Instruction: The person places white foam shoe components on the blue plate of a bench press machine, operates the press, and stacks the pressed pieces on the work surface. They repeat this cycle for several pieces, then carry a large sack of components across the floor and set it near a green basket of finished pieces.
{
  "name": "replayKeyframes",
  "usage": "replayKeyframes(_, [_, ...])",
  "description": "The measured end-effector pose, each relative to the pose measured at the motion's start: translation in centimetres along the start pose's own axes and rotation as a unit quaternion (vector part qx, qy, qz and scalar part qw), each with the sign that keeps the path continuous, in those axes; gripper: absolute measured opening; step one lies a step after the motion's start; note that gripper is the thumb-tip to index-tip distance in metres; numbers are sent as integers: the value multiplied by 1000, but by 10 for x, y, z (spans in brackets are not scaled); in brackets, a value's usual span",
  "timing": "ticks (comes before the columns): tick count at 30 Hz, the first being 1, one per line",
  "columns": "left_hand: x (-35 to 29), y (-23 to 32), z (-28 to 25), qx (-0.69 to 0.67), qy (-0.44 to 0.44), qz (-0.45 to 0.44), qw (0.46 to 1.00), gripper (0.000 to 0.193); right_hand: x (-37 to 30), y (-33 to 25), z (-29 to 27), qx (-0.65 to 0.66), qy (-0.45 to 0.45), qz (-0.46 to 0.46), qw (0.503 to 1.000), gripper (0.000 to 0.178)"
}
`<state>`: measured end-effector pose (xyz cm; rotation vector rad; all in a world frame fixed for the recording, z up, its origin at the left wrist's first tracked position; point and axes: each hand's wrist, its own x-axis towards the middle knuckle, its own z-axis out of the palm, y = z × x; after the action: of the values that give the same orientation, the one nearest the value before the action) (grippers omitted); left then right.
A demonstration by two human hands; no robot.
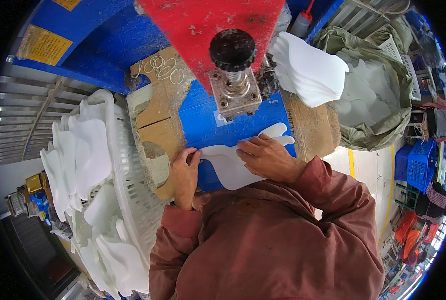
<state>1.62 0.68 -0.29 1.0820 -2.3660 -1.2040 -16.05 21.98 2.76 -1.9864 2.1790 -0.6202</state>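
On the blue work surface, close to my body, lies a flat white curved sheet piece. Its left tip is pinched between the thumb and fingers of my left hand. My right hand is closed over its upper right part, fingers curled at the edge. Beyond that hand, narrow white lobes stick out to the right; whether they belong to the same piece or a second one, I cannot tell. Above the sheet hangs a red machine head with a black knob and a metal block.
A stack of similar white pieces rests at the right of the machine. Behind it, a green sack holds more. At left stands a white basket full of them. Rubber bands lie on worn cardboard.
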Motion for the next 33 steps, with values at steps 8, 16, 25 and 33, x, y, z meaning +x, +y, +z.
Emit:
replayKeyframes(8, [3,-1,0,48,-37,22,998,14,3,4,5,-70,-82,-20,994,30])
replayKeyframes(16, [6,15,-10,103,-57,17,993,12,5,2,9,-99,-53,-41,993,23])
replayKeyframes(25, [-6,73,13,196,-163,229,940,22,9,2,11,-122,-69,-43,989,23])
replayKeyframes(33, [4,57,29,215,-202,178,939,26,0,7,-15,-93,-68,-3,993,25])
